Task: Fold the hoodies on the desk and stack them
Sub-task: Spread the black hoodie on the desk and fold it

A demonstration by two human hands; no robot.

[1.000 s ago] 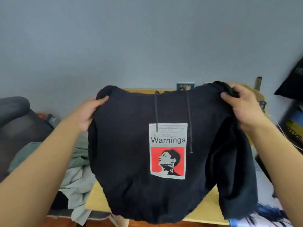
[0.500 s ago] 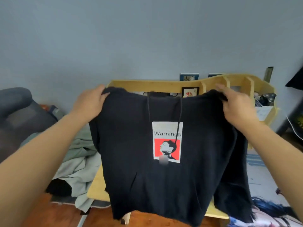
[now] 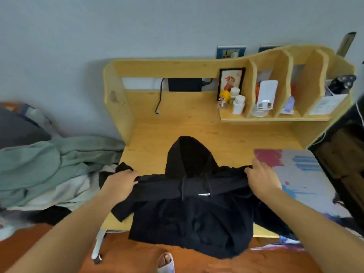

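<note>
A black hoodie [image 3: 189,217] lies on the wooden desk [image 3: 177,133], hood [image 3: 189,154] pointing toward the wall, its hem hanging over the front edge. The drawstrings and a sliver of the white print show near the neck. My left hand [image 3: 120,184] grips the left shoulder of the hoodie. My right hand [image 3: 262,178] grips the right shoulder. A sleeve trails off each side. A pile of green and pale garments [image 3: 49,166] lies to the left of the desk.
The desk's back shelf holds a framed picture [image 3: 231,81], small figures, white bottles and a white device [image 3: 265,99]. A colourful mat [image 3: 301,174] covers the desk's right side. A dark object [image 3: 342,154] stands at far right. My foot [image 3: 165,263] is below.
The hoodie was held up in the air, print facing me; it has come down onto the desk with the hood laid out toward the wall. Both hands lowered with it, and my view tilted down.
</note>
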